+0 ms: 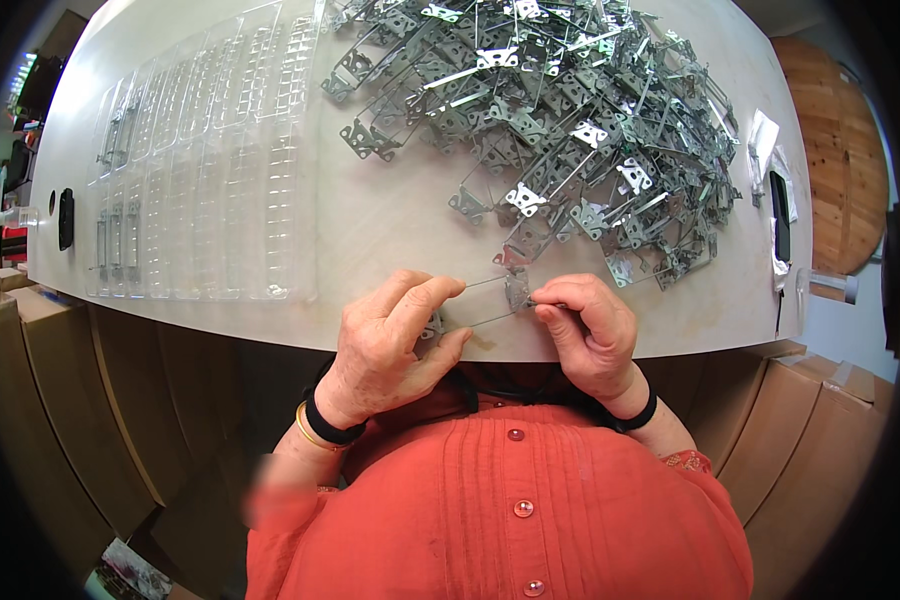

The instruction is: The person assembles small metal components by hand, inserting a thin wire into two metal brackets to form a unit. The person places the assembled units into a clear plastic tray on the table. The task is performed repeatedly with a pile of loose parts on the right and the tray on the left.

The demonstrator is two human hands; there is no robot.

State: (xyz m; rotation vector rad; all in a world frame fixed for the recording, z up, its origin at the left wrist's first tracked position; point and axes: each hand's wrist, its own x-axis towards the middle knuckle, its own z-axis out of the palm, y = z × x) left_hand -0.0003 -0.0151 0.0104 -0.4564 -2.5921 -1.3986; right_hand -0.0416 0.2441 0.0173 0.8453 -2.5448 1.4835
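Observation:
Near the table's front edge I hold a metal bracket assembly (516,290) between both hands. Two thin rods join its stamped end plates. My left hand (385,335) is closed round the near-left plate, thumb and index finger on the rods, and partly hides that plate. At the other plate, my right hand (595,335) pinches with thumb and index finger; whether a smaller piece sits in that pinch cannot be made out. Just beyond my hands spreads a large tangled pile of similar metal brackets (580,130).
On the left lies a clear plastic tray (232,215) with long compartments; several brackets (117,240) sit in its left ones. A black oblong object (66,219) rests at the left edge, a dark phone-like object (781,215) at the right. Cardboard boxes (60,390) stand below the table.

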